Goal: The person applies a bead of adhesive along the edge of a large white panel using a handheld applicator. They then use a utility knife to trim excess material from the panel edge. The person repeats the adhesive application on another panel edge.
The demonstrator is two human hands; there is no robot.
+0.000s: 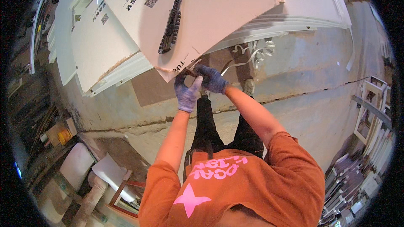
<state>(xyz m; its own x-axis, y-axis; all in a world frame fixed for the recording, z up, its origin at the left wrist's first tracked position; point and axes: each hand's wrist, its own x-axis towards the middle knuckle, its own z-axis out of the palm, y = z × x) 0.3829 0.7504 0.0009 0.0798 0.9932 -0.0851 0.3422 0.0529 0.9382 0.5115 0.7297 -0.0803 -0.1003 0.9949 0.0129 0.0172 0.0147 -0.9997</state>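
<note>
My left hand [187, 93], in a blue-purple knit glove, is closed just below the near corner of a pale, film-covered board [202, 29]. Right beside it, my right hand [213, 79] in a matching glove has its fingers bent inward. Between the fingertips of both hands is a small dark brown piece [192, 73], too small and partly covered to name. A black utility knife [170, 27] with a ridged grip lies on the board, beyond my hands.
More pale boards [105, 46] are stacked at the left and far side. Curled white strips [263, 51] lie on the floor by my shoe [249, 87]. A brown sheet [153, 87] lies under the stack's near edge. White frames [370, 109] stand at the right.
</note>
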